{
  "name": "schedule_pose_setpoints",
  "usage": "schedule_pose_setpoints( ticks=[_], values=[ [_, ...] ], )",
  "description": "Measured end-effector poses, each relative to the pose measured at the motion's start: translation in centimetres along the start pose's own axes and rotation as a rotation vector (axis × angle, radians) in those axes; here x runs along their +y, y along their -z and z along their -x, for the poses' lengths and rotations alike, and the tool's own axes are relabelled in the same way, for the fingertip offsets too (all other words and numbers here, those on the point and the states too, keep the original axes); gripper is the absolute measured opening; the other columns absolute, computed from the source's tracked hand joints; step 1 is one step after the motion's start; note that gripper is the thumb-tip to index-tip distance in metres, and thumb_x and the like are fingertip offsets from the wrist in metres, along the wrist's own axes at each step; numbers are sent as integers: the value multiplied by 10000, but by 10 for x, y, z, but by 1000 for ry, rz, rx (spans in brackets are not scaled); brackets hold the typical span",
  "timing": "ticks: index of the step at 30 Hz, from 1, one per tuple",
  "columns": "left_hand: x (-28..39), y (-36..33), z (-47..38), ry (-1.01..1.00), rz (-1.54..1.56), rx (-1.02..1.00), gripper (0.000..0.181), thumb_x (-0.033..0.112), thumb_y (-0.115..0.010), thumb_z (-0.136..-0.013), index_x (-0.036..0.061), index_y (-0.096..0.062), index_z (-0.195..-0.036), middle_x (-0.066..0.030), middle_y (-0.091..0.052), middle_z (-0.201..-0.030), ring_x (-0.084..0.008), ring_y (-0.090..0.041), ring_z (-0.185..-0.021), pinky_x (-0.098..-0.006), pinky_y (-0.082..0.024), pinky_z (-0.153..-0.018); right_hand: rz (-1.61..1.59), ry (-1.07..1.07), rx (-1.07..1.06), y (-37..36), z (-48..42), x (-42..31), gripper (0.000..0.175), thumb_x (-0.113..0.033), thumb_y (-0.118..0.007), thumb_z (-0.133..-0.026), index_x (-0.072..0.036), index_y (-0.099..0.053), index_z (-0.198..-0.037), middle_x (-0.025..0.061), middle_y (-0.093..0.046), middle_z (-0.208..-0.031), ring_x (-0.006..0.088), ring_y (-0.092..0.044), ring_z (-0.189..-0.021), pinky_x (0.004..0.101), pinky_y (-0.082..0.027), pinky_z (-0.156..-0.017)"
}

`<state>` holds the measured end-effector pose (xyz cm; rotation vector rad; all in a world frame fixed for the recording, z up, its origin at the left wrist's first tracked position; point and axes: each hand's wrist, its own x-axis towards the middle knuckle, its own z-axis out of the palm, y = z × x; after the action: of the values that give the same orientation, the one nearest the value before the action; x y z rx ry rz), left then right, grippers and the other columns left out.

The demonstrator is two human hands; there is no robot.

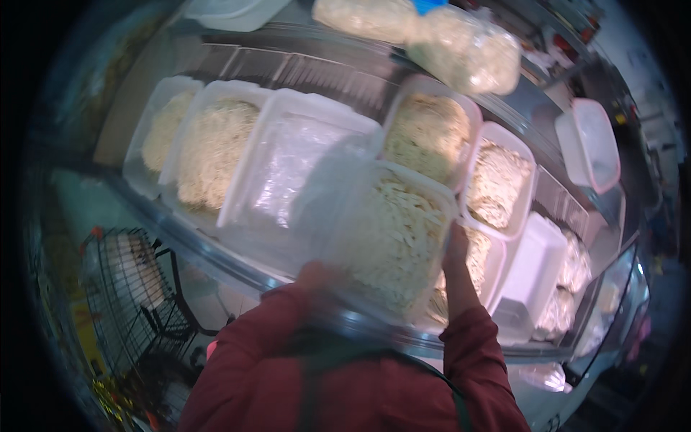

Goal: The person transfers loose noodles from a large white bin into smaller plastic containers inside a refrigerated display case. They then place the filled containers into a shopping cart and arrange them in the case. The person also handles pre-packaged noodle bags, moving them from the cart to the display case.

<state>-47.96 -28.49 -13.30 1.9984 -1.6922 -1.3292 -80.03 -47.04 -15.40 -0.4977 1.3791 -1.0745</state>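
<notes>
A white translucent plastic tub point(402, 232) holding pale, flat noodle-like strips is between my two hands, above the front part of a display case. My right hand point(458, 245) grips its right wall. On the near left side, my left hand point(319, 274) is motion-blurred against the tub, and its fingers are partly hidden. Left of this tub stands a wide white tray point(237, 186) lined with shiny clear plastic sheet point(291, 156). Just beyond is a tub of yellowish noodles point(426, 132). A pink-rimmed tub of noodles point(478, 254) sits close behind my right hand.
Two tubs of fine pale noodles point(218, 156) stand at left. More strips fill a tub point(496, 178) at right, near an upturned white tub point(532, 270) and bagged goods point(556, 313). Full plastic bags point(464, 51) rest on the far ledge. A wire shopping cart point(129, 286) stands left of the case.
</notes>
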Motion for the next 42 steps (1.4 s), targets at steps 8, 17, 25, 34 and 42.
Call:
schedule_pose_setpoints(
  ticks=[8, 17, 25, 34, 42],
  values=[
    [-54, -49, -18, 267, 59, 36, 326, 256, -648, -764, -24, -639, -931, -180, -665, -796, -299, -648, -716, -397, -496, -674, 554, 240, 35, 49, -30, 86, 352, -338, -555, -916, 1, -608, -996, 84, -643, -904, 203, -604, -789, 338, -496, -742],
    [-50, -37, -18, 248, -273, -192, 341, 358, -605, -797, 26, -656, -854, -199, -667, -845, -356, -650, -779, -455, -510, -714, 1492, 90, -14, 34, -2, 20, 483, -469, -497, -888, -21, -664, -821, 179, -665, -837, 364, -635, -834, 453, -483, -745],
    [-15, -11, -21, 151, -565, -228, 369, 412, -596, -793, 51, -659, -833, -185, -666, -849, -361, -642, -838, -484, -499, -737, 1533, 103, -11, 21, 21, -10, 466, -404, -606, -832, -121, -529, -1194, 139, -606, -1141, 321, -583, -1043, 418, -466, -867],
    [-9, -16, -21, 232, -602, -208, 402, 456, -628, -779, 60, -676, -827, -173, -670, -857, -343, -649, -847, -455, -511, -726, 1664, 453, -9, 9, -23, 11, 549, -248, -579, -874, -171, -369, -1376, 78, -505, -1313, 289, -357, -1326, 589, -203, -1082],
    [-10, -22, -14, 280, -566, -229, 432, 473, -604, -808, 51, -685, -849, -173, -671, -871, -351, -644, -859, -452, -508, -738, 1798, 385, -58, 4, -44, 19, 555, -235, -522, -912, -183, -306, -1420, 95, -479, -1364, 245, -290, -1377, 625, -162, -1075]
  ],
)
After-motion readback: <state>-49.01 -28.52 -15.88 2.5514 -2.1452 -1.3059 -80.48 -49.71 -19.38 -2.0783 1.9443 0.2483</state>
